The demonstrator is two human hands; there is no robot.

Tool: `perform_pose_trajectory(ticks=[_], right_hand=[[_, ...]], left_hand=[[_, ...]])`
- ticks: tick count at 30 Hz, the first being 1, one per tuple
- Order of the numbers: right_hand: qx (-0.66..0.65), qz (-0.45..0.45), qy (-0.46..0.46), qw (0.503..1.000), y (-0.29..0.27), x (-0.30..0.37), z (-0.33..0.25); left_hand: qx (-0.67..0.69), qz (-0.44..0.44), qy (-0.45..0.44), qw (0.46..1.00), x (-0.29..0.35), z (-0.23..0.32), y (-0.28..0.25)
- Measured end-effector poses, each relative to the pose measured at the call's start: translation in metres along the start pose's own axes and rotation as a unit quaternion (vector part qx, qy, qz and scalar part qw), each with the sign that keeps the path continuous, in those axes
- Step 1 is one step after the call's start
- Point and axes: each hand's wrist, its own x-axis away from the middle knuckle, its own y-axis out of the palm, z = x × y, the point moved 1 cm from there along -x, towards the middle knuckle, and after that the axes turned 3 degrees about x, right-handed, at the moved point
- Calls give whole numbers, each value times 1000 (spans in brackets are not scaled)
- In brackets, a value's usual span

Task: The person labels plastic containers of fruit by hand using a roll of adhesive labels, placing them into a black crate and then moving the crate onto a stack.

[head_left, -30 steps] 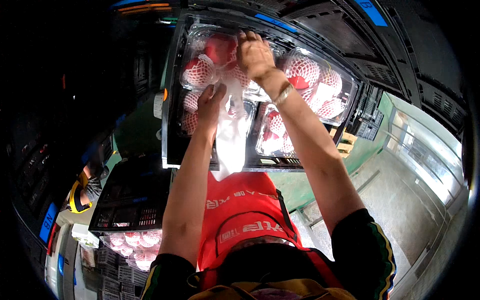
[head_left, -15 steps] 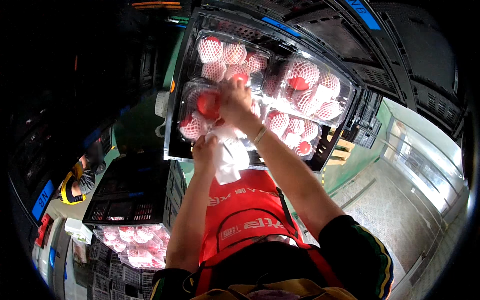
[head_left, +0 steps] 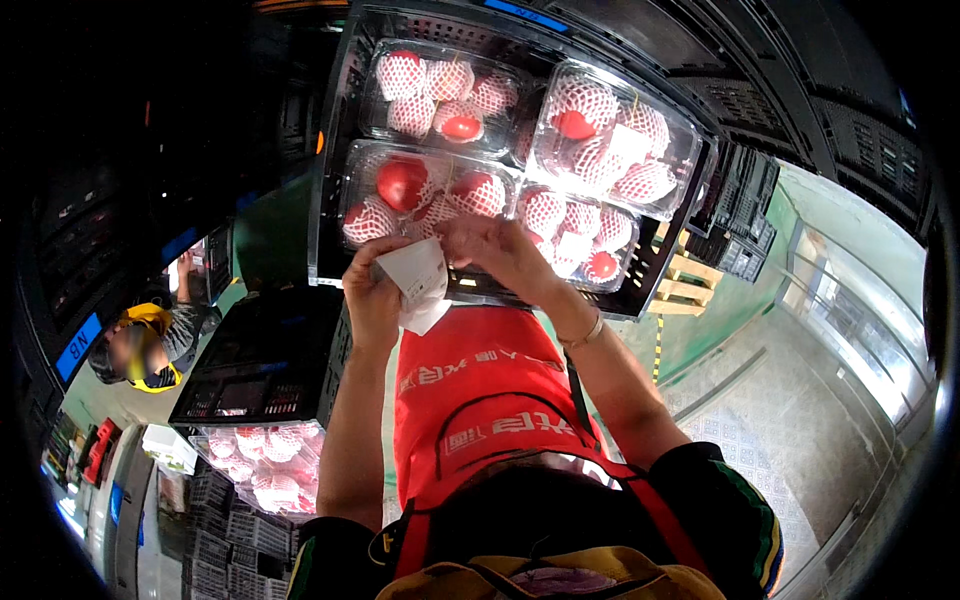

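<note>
My left hand is closed on a strip of white paper labels, which hangs folded in front of the black crate. My right hand meets the strip's upper right edge, its fingers bent and pinched there. Just beyond both hands is a clear plastic box of round red fruit in white foam nets, at the crate's near left. Another clear box lies behind it. On the right, a clear box with a white label sits raised and tilted, and a lower labelled box lies nearer me.
Below left stands a black crate stack, with more netted fruit beside it. A person in a yellow vest is at the far left. A wooden pallet stands right of the crate. Black crates are piled behind.
My right hand has drawn back from the fruit box to the label strip. My left hand has lifted the strip slightly leftward. The view has shifted, and the person at left shows more.
</note>
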Motion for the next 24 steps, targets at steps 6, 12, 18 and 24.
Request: perform_pose_trajectory(ticks=[6, 12, 18, 24], right_hand=[[66, 18, -16, 998, 2, 20, -2], [112, 113, -60, 985, -9, 31, 13], [19, 323, -113, 939, -54, 49, 17], [147, 332, -45, 931, -74, 36, 41]], left_hand=[[-66, 1, -13, 998, 1, -6, 11], [-173, 10, -59, 983, 5, -15, 17], [-427, -28, 130, 894, -26, -39, 21], [-394, -123, 22, 911, -53, -60, 18]])
